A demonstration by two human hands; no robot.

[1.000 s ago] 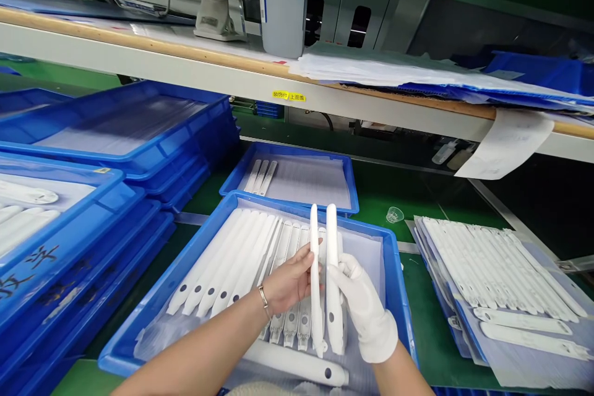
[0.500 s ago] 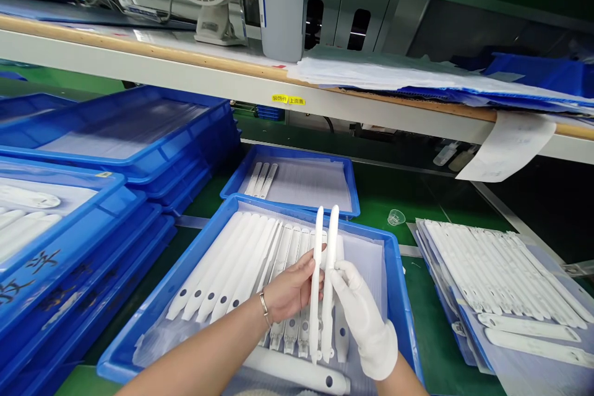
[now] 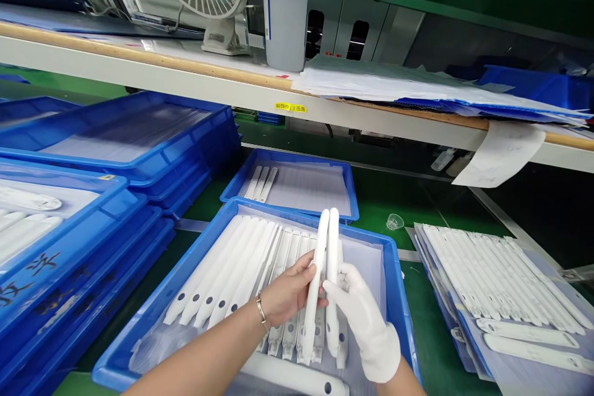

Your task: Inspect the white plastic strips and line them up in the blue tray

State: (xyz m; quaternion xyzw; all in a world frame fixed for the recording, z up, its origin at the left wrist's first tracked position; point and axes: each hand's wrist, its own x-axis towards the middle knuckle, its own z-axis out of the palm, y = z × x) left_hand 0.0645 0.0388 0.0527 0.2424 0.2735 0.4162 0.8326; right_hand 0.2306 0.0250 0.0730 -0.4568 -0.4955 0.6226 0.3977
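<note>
Bare, with a bracelet at the wrist, my left hand (image 3: pixel 294 288) is closed round a long white plastic piece (image 3: pixel 316 284) held upright. Just right of it, my right hand (image 3: pixel 359 303), in a white glove, pinches a second white strip (image 3: pixel 332 266). The two pieces stand side by side, close together at their tops. Beneath both hands is a blue tray (image 3: pixel 400 297) with rows of similar white parts (image 3: pixel 232 260), several showing a dark round hole near the lower end. One more white piece (image 3: pixel 297 374) lies crosswise at the tray's near side.
Stacked blue trays (image 3: pixel 153 167) fill the left. Behind the main tray is a smaller blue tray (image 3: pixel 355 198) with a few strips. White parts (image 3: pixel 501 272) lie on sheets at right, near a small clear cup (image 3: pixel 395 221). A shelf (image 3: pixel 185 83) crosses above, carrying a fan (image 3: pixel 223 34).
The piece in my left hand has turned, showing a broader face and leaning with its lower end leftward. The strip in my right hand stands more upright. The view has shifted slightly.
</note>
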